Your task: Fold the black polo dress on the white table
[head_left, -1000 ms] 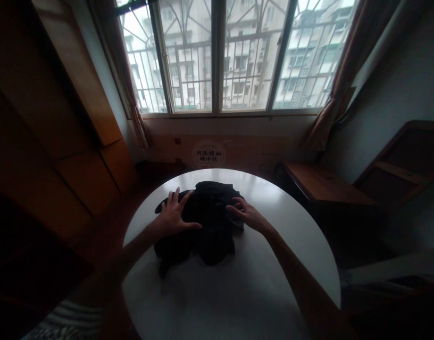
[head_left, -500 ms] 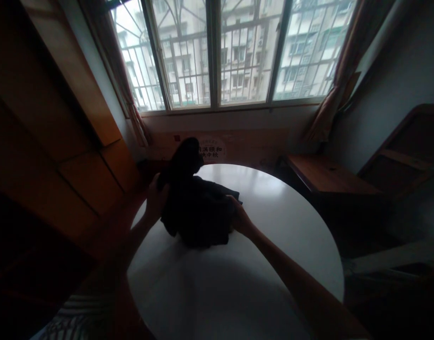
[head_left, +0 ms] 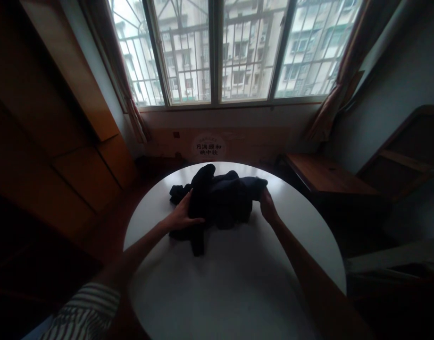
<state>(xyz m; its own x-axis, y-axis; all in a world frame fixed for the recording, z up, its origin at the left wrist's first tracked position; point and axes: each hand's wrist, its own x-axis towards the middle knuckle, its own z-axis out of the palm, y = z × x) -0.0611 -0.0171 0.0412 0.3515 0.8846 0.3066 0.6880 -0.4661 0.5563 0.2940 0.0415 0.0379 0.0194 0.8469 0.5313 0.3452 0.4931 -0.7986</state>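
A crumpled black garment [head_left: 220, 200] lies bunched on the far half of a round white table [head_left: 234, 278]. Its exact kind is hard to make out in the dim light. My left hand [head_left: 181, 213] is at its left part, thumb in front and fingers against the cloth, partly hidden by it. A strip of the cloth hangs toward me below that hand. With closed fingers, my right hand [head_left: 269, 206] grips the garment's right end, which is lifted a little off the tabletop.
Behind the table, a long box with printed characters [head_left: 209, 146] stands under the barred window [head_left: 245, 56]. Wooden cabinets [head_left: 86, 174] line the left side. A low wooden table [head_left: 326, 174] is on the right, near a leaning framed panel [head_left: 408, 156].
The garment has come down from a raised, bunched shape and spread wider across the table. My left hand has moved right and lower; my right hand has drawn its end to the right.
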